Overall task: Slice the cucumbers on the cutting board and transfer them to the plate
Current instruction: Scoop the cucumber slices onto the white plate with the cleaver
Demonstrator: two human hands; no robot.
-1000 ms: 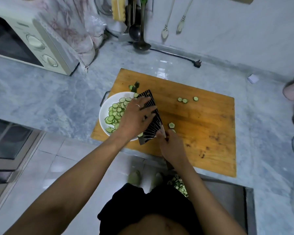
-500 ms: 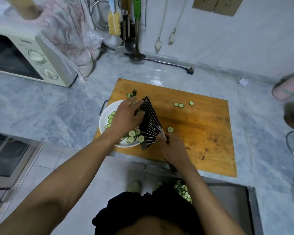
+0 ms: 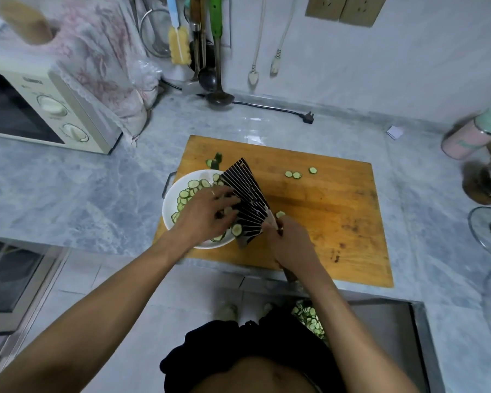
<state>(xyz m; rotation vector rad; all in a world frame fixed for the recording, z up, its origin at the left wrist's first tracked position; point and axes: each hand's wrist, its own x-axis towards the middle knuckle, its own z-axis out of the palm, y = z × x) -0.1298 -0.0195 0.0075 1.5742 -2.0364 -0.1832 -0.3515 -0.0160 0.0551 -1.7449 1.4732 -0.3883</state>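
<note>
Between the two hands, a broad black cleaver [image 3: 245,198] with pale stripes lies tilted over the right edge of the white plate [image 3: 172,207]. The right hand [image 3: 291,241] grips the cleaver's handle, fingers curled round it, with the wrist bent and the forearm running back toward the body. The left hand [image 3: 207,212] reaches across the plate from the left, palm down, its fingers spread and fairly straight, the fingertips touching the flat of the blade; they are slightly blurred. A ring shows on one finger. Under and beyond the left hand, cucumber slices [image 3: 190,191] lie heaped in the plate, and one more slice [image 3: 236,229] sits at the blade's lower edge, just right of the left wrist. The plate rests on the left end of the wooden cutting board [image 3: 332,222], which lies on the grey marbled bench [image 3: 68,194]. Beyond the right hand, three loose slices [image 3: 296,174] lie on the board, well apart from the blade, and another slice [image 3: 280,214] sits just beside the right knuckles. Past the left fingertips, cucumber ends [image 3: 214,163] lie near the board's far left corner.
</note>
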